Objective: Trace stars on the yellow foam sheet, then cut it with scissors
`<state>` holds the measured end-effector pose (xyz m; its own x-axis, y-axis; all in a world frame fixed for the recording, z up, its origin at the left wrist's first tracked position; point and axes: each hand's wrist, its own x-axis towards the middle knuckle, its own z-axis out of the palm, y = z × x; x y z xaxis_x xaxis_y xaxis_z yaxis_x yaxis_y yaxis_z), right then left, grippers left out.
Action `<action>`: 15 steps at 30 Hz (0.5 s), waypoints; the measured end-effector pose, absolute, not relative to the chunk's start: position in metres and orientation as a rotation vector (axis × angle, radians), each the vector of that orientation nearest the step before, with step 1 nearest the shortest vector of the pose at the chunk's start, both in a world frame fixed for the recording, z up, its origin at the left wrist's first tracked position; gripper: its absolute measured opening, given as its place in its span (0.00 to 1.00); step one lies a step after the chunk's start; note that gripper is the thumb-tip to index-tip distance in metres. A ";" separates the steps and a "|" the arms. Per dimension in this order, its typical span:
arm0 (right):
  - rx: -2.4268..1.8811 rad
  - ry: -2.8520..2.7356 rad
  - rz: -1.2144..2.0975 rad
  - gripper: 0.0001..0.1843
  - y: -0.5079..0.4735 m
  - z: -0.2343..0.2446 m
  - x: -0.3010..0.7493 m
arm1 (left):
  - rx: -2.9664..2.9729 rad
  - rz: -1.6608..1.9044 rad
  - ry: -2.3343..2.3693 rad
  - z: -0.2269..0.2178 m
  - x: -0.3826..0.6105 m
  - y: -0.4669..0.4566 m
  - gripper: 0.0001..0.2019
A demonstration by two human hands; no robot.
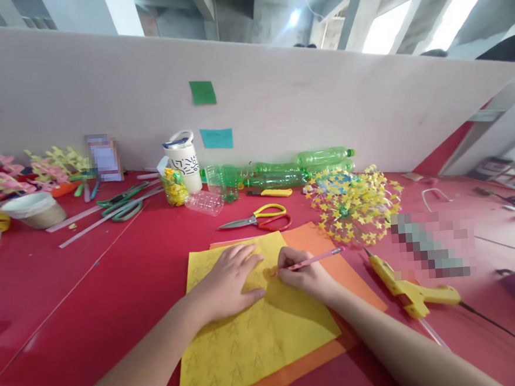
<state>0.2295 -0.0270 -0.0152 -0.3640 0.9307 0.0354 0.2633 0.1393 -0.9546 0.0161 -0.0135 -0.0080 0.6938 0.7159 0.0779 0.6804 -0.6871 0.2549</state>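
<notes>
A yellow sheet of paper [292, 314] lies in front of me, with rows of pencilled stars on its left and lower parts. Flat on the sheet rests my left hand [231, 283], its fingers spread and nothing in them. My right hand [305, 275] is closed around a pink pencil [317, 259], whose tip touches the paper to the right of my left hand. Orange paper [356, 280] sticks out from under the yellow sheet. Just beyond the sheet lie scissors [257, 218] with one yellow and one red handle.
To the right are a yellow glue gun [409, 291] with a cord and a bunch of yellow stars [355, 207]. Green plastic bottles [278, 178], a yellow cutter knife [275, 193] and a white tumbler [187, 165] stand or lie by the partition. Green scissors [124, 205] and a white tub [36, 211] are left.
</notes>
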 end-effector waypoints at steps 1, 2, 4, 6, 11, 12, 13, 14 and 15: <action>-1.153 -1.748 1.255 0.05 -0.027 -0.016 0.229 | 2.695 0.248 1.122 -0.008 0.016 -0.014 0.27; -1.150 -1.756 1.260 0.05 -0.027 -0.017 0.229 | 2.691 0.242 1.119 -0.007 0.016 -0.014 0.26; -1.146 -1.767 1.265 0.05 -0.026 -0.019 0.230 | 2.683 0.236 1.119 -0.006 0.017 -0.014 0.26; -1.150 -1.767 1.273 0.05 -0.026 -0.020 0.231 | 2.676 0.232 1.123 -0.005 0.017 -0.014 0.26; -1.147 -1.767 1.311 0.05 -0.027 -0.020 0.231 | 2.676 0.222 1.130 -0.004 0.017 -0.014 0.26; -1.142 -1.775 1.312 0.05 -0.027 -0.020 0.231 | 2.676 0.222 1.131 -0.005 0.017 -0.014 0.26; -1.136 -1.785 1.310 0.05 -0.027 -0.019 0.231 | 2.674 0.223 1.132 -0.005 0.017 -0.014 0.25; -1.132 -1.796 1.304 0.05 -0.028 -0.018 0.230 | 2.673 0.225 1.132 -0.005 0.017 -0.014 0.25; -1.133 -1.805 1.295 0.05 -0.028 -0.017 0.230 | 2.672 0.225 1.132 -0.005 0.017 -0.014 0.25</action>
